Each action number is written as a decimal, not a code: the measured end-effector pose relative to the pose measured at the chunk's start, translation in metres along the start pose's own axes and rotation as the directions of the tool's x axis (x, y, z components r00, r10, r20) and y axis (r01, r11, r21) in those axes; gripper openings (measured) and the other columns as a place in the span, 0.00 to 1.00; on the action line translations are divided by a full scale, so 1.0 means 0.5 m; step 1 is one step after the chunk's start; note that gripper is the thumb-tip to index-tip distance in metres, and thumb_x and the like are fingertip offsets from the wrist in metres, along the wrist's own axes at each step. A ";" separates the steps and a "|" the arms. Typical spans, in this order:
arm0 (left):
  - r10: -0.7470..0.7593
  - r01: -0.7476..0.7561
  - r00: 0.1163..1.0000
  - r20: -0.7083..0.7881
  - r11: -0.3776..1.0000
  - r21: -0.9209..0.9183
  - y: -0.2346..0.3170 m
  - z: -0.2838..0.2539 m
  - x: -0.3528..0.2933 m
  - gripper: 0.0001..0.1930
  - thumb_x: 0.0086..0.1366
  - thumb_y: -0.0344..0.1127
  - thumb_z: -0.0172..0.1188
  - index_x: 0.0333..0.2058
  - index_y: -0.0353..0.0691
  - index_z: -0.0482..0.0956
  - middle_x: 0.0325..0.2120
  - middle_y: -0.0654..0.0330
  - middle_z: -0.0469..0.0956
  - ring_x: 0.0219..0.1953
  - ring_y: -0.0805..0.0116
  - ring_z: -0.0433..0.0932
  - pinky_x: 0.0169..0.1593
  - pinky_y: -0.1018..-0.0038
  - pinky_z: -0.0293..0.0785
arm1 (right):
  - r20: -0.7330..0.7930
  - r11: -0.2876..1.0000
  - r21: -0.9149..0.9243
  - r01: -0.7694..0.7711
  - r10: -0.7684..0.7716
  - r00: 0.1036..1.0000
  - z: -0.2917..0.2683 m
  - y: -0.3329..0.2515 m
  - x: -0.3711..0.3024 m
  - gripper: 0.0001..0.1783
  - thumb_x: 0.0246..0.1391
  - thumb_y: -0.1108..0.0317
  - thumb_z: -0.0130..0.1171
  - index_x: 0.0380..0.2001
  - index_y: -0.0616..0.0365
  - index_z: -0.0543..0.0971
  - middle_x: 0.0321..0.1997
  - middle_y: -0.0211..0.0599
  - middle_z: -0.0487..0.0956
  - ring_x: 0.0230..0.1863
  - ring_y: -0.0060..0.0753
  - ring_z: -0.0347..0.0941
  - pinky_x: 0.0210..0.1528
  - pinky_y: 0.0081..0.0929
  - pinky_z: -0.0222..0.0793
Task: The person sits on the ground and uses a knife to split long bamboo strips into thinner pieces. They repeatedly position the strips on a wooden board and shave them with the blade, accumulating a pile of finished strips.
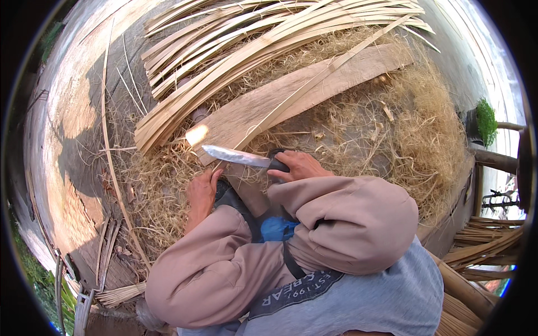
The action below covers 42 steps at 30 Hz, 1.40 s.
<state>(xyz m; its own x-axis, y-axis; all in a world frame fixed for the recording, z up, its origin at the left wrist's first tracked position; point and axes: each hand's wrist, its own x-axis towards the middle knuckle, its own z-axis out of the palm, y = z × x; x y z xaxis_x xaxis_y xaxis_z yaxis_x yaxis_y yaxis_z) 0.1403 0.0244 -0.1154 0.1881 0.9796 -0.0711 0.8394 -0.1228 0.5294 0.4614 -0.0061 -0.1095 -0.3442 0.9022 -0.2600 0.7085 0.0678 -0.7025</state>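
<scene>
Right hand [305, 166] grips a knife [238, 156] extending leftward.

Green plant [486, 120] at right edge of ground [70, 112], wooden pole [496, 161] just beside it. Leafy greenery [68, 301] past lower-left edge, thin grey pole [58, 288] near.

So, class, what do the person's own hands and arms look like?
The left hand and right hand are gloveless, with no rings or watch visible. No sleeve shows on the left forearm. Pinkish-brown trousers hide most of both arms, so sleeves higher up cannot be told.
</scene>
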 end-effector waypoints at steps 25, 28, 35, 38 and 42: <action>-0.223 0.264 0.883 0.413 0.964 -0.044 -0.016 -0.026 0.027 0.32 0.70 0.64 0.55 0.21 0.39 0.79 0.14 0.54 0.73 0.24 0.55 0.76 0.33 0.60 0.69 | -0.355 0.998 0.006 -0.058 0.057 0.933 -0.021 0.146 -0.014 0.23 0.62 0.45 0.64 0.35 0.56 0.79 0.31 0.46 0.79 0.31 0.47 0.78 0.33 0.43 0.72; -0.213 0.256 0.880 0.424 0.965 -0.048 -0.016 -0.017 0.036 0.32 0.70 0.64 0.55 0.21 0.39 0.79 0.15 0.53 0.73 0.24 0.53 0.77 0.33 0.59 0.69 | -0.633 0.881 0.203 -0.427 0.450 0.630 -0.194 0.350 -0.054 0.29 0.65 0.42 0.60 0.27 0.61 0.77 0.19 0.39 0.76 0.21 0.35 0.75 0.27 0.36 0.70; -0.110 0.086 0.986 0.124 0.979 0.183 -0.028 0.046 -0.006 0.19 0.74 0.54 0.56 0.39 0.45 0.85 0.19 0.52 0.73 0.28 0.52 0.77 0.36 0.57 0.70 | -0.542 0.883 0.127 -0.452 0.443 0.714 -0.244 0.309 -0.063 0.32 0.66 0.39 0.57 0.24 0.60 0.76 0.16 0.34 0.72 0.18 0.31 0.66 0.23 0.39 0.64; -0.086 0.079 0.996 0.022 0.967 0.241 -0.030 0.042 -0.026 0.18 0.74 0.54 0.56 0.40 0.46 0.85 0.20 0.52 0.73 0.28 0.52 0.77 0.36 0.57 0.70 | -0.330 0.997 0.006 -0.076 0.073 0.941 -0.061 0.099 -0.035 0.24 0.63 0.45 0.63 0.32 0.58 0.77 0.21 0.42 0.74 0.24 0.40 0.74 0.27 0.41 0.67; -0.079 0.077 0.997 0.015 0.989 0.130 -0.013 0.029 -0.035 0.17 0.74 0.53 0.56 0.42 0.47 0.85 0.20 0.52 0.73 0.28 0.52 0.77 0.36 0.58 0.70 | -0.361 0.998 -0.029 -0.051 0.037 0.932 -0.073 0.141 -0.061 0.23 0.63 0.45 0.63 0.33 0.57 0.79 0.22 0.43 0.76 0.25 0.44 0.75 0.29 0.41 0.69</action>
<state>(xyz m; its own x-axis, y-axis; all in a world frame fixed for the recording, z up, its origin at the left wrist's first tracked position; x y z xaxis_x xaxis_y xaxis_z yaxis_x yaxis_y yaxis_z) 0.1388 0.0057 -0.1297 0.1285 0.9837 -0.1256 0.9105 -0.0668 0.4081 0.5443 -0.0134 -0.1267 -0.0723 0.9969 -0.0294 0.7427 0.0341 -0.6688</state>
